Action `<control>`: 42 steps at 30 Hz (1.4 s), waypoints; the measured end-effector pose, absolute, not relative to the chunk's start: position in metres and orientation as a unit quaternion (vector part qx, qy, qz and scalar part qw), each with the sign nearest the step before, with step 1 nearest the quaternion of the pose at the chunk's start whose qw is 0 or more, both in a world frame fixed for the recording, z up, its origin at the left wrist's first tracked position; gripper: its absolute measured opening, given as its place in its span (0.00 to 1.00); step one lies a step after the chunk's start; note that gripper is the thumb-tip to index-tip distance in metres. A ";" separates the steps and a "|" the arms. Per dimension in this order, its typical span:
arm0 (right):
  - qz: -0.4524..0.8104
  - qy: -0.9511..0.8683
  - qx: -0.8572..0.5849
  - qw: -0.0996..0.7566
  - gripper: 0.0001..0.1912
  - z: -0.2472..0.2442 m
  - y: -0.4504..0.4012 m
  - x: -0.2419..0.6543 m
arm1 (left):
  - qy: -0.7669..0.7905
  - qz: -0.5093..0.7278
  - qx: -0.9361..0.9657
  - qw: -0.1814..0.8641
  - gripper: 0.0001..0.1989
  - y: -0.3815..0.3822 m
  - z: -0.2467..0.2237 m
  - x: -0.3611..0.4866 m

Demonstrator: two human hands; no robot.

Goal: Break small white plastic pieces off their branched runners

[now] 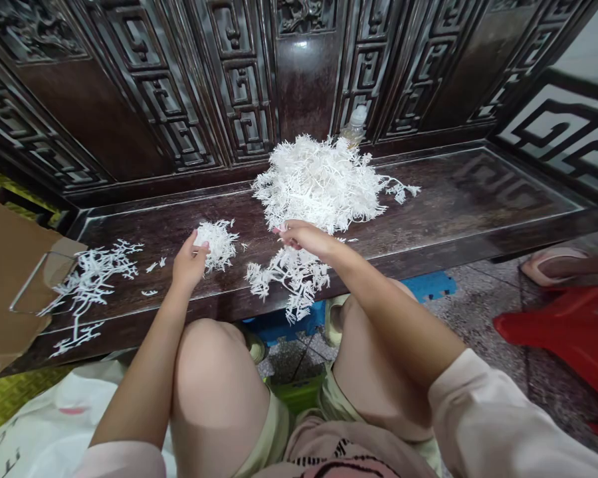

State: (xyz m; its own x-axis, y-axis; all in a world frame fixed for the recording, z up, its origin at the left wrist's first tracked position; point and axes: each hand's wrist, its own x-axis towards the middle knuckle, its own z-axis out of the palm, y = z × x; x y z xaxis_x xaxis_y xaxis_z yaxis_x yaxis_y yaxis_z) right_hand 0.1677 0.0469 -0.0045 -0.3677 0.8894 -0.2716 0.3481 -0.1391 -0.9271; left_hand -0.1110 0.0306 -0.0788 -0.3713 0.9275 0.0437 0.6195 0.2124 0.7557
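My left hand (189, 260) is curled at the left side of a small bunch of thin white branched pieces (218, 247). Its thumb and forefinger press the bunch's edge, and the other fingers are hidden behind. Closed fingers on my right hand (301, 238) sit at the front of a big heap of the same white pieces (319, 179); what they pinch is too small to make out. Right below that hand, a white branched sprig (299, 282) hangs partly over the bench's front edge.
The dark wooden bench (458, 199) has a carved back. Loose white branches (97, 275) lie left beside a cardboard piece (17, 279). Behind the heap stands a clear bottle (355, 126). A red plastic stool (563, 325) and another person's foot (553, 264) are at right.
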 end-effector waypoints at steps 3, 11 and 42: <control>0.605 -0.608 -0.469 0.212 0.11 -0.009 0.039 0.152 | 0.751 0.352 0.525 0.191 0.26 0.028 -0.057 -0.090; 0.594 -0.673 -0.409 0.166 0.12 -0.010 0.020 0.149 | 0.590 0.251 0.658 0.396 0.16 -0.009 0.008 -0.007; 0.451 -0.781 -0.388 0.190 0.16 -0.004 0.025 0.161 | 0.533 0.411 0.404 0.619 0.15 -0.001 0.002 0.002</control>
